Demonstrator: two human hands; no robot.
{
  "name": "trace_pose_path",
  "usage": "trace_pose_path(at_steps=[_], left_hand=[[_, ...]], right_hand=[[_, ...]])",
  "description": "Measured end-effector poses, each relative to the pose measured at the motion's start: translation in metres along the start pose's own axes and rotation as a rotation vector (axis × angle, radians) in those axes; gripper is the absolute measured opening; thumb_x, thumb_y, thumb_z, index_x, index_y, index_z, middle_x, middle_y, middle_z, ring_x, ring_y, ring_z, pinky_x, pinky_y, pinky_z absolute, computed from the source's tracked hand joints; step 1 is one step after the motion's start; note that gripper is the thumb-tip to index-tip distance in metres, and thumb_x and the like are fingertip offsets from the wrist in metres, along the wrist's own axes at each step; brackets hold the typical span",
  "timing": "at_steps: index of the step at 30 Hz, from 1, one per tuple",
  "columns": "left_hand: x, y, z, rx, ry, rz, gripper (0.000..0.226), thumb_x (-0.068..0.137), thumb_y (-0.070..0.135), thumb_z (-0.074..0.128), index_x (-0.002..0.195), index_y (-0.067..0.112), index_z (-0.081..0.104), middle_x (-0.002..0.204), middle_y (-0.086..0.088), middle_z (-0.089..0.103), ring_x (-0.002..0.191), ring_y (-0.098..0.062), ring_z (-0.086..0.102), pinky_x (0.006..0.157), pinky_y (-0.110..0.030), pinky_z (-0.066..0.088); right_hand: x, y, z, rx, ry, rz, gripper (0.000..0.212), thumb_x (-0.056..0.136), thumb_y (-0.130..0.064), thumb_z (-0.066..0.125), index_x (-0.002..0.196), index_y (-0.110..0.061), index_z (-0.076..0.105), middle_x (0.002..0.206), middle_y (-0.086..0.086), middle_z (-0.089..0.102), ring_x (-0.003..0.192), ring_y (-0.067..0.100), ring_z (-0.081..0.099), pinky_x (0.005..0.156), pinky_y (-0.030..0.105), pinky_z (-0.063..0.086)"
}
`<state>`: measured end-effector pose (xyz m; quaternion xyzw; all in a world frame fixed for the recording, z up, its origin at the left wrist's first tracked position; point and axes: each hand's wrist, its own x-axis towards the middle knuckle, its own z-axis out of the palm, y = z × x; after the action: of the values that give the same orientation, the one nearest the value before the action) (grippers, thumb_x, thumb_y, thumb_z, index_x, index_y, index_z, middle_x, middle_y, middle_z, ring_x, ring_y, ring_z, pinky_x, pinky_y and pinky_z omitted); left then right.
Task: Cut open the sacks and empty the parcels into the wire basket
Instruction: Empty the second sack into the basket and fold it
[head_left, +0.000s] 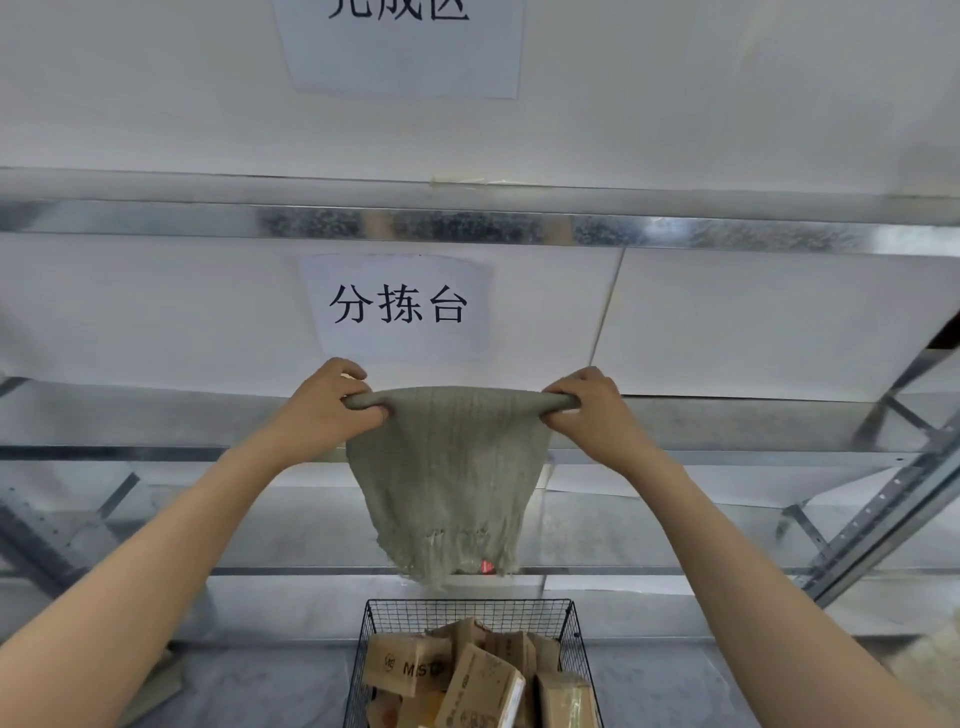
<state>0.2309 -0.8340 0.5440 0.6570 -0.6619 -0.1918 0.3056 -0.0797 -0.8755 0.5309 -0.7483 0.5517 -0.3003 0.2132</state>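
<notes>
**A:** What are we holding up?

**B:** We are holding up a grey-green woven sack (447, 467). It is hanging in the air, right above the black wire basket (470, 609).

**A:** How are our hands holding it?

**B:** Our left hand (332, 402) is gripping the top left corner, with the fingers curling tight round the bunched cloth. Our right hand (587, 410) is gripping the top right corner the same way. The top edge is stretching flat between them.

**A:** Which way is the ragged end pointing?

**B:** It is pointing down at the basket, but it is not touching it. A small red thing (487, 566) is peeking out there. We cannot tell what it is.

**A:** What is lying in the basket?

**B:** Brown cardboard parcels (410, 665) are lying in a heap inside it, tilting this way and that.

**A:** What are we seeing behind the sack?

**B:** A white paper sign with black characters (397, 306) is sticking to the white wall, just above our hands. A shiny metal shelf rail (467, 228) is running across above the sign. Another white paper sign (400, 47) is showing at the very top, with the edge cutting it off.
</notes>
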Motion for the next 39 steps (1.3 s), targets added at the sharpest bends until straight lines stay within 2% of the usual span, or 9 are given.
trace_pose_path(at_steps=[3,7,14,17,20,23,32,36,39], left_hand=[[0.001,-0.004,-0.01,-0.208,-0.096,-0.114,0.02,0.08,0.035,0.069,0.091,0.019,0.07,0.093,0.013,0.069,0.084,-0.006,0.063,0.075,-0.021,0.043],[-0.003,0.001,-0.011,-0.52,-0.111,-0.197,0.018,0.078,0.037,0.071,0.091,0.025,0.071,0.088,0.01,0.074,0.082,-0.007,0.07,0.069,-0.02,0.048],[-0.003,0.014,-0.009,-0.564,-0.019,-0.285,0.032,0.078,0.052,0.067,0.09,0.023,0.068,0.081,0.012,0.074,0.072,-0.003,0.069,0.058,-0.019,0.048],[-0.002,0.014,-0.007,-0.564,0.001,-0.29,0.017,0.087,0.04,0.062,0.097,0.027,0.06,0.09,0.006,0.068,0.073,-0.008,0.064,0.058,-0.022,0.044],[-0.001,0.015,-0.005,-0.586,-0.039,-0.351,0.018,0.093,0.021,0.052,0.111,0.027,0.051,0.087,-0.001,0.057,0.065,-0.013,0.051,0.054,-0.025,0.038],[-0.002,0.016,-0.005,-0.604,-0.056,-0.35,0.025,0.093,0.009,0.046,0.111,0.025,0.046,0.077,-0.005,0.051,0.058,-0.015,0.043,0.051,-0.026,0.034],[-0.003,0.012,-0.006,-0.504,0.017,-0.15,0.027,0.093,0.001,0.048,0.089,0.026,0.056,0.063,-0.003,0.054,0.042,-0.005,0.045,0.039,-0.015,0.034],[-0.003,0.013,-0.003,-0.368,0.045,-0.083,0.036,0.092,0.0,0.045,0.073,0.02,0.068,0.084,0.005,0.062,0.066,-0.001,0.052,0.056,-0.011,0.039],[-0.003,0.014,-0.003,-0.314,-0.06,-0.146,0.028,0.088,0.004,0.05,0.088,0.023,0.07,0.093,0.003,0.061,0.077,-0.01,0.054,0.067,-0.022,0.043]], right_hand=[[0.001,0.0,-0.014,0.26,-0.023,0.094,0.016,0.082,-0.024,0.07,0.085,-0.009,0.068,0.095,0.001,0.063,0.086,0.013,0.057,0.073,0.021,0.042],[-0.002,-0.001,-0.02,0.45,-0.005,0.131,0.003,0.085,-0.025,0.07,0.083,-0.023,0.072,0.084,-0.011,0.072,0.075,-0.005,0.063,0.061,0.008,0.046],[-0.001,-0.002,-0.016,0.54,0.052,0.175,0.016,0.09,-0.021,0.064,0.105,-0.024,0.06,0.093,-0.001,0.07,0.091,0.012,0.067,0.076,0.023,0.051],[-0.002,-0.002,-0.016,0.49,0.102,0.187,0.027,0.092,-0.023,0.06,0.116,-0.026,0.047,0.085,0.005,0.065,0.079,0.013,0.063,0.067,0.022,0.045],[-0.004,0.001,-0.013,0.442,0.119,0.131,0.006,0.096,-0.016,0.049,0.101,-0.021,0.046,0.064,0.006,0.047,0.051,0.013,0.041,0.047,0.019,0.033],[-0.004,0.002,-0.012,0.437,0.101,0.112,0.015,0.095,-0.006,0.041,0.087,-0.017,0.048,0.059,0.001,0.041,0.044,0.007,0.03,0.04,0.017,0.026],[-0.003,-0.001,-0.008,0.42,0.069,0.122,0.045,0.092,0.002,0.036,0.067,-0.022,0.066,0.082,-0.007,0.062,0.07,0.009,0.051,0.053,0.013,0.039],[-0.004,-0.003,-0.006,0.369,-0.029,0.166,0.04,0.091,0.002,0.034,0.086,-0.022,0.065,0.093,-0.007,0.058,0.076,0.007,0.051,0.055,0.012,0.041],[-0.007,-0.002,-0.004,0.287,-0.123,0.162,0.034,0.087,-0.001,0.045,0.113,-0.02,0.058,0.11,-0.004,0.051,0.085,0.004,0.05,0.063,0.01,0.041]])
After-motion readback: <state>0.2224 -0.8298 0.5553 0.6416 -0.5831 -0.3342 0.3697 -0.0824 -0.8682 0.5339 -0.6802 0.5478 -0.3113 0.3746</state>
